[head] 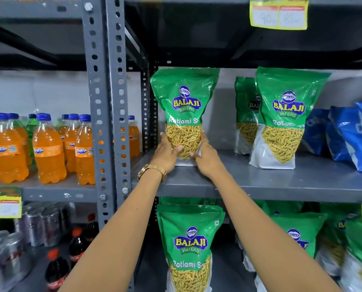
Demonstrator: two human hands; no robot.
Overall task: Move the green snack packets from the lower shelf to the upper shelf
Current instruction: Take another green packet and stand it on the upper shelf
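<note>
A green snack packet (184,106) stands upright at the left end of the upper shelf (260,182). My left hand (166,153) and my right hand (205,157) grip its lower part from either side. Two more green packets (281,114) stand further right on the same shelf, one behind the other. On the lower shelf below, another green packet (189,245) stands between my forearms, with several more (298,234) to its right, partly hidden by my right arm.
Blue snack bags (352,133) lean at the right of the upper shelf. A grey perforated upright (106,102) divides the racks. Orange soda bottles (47,150) fill the left rack, with cola bottles (58,268) and cans (34,224) beneath. Yellow price tags (279,15) hang on shelf edges.
</note>
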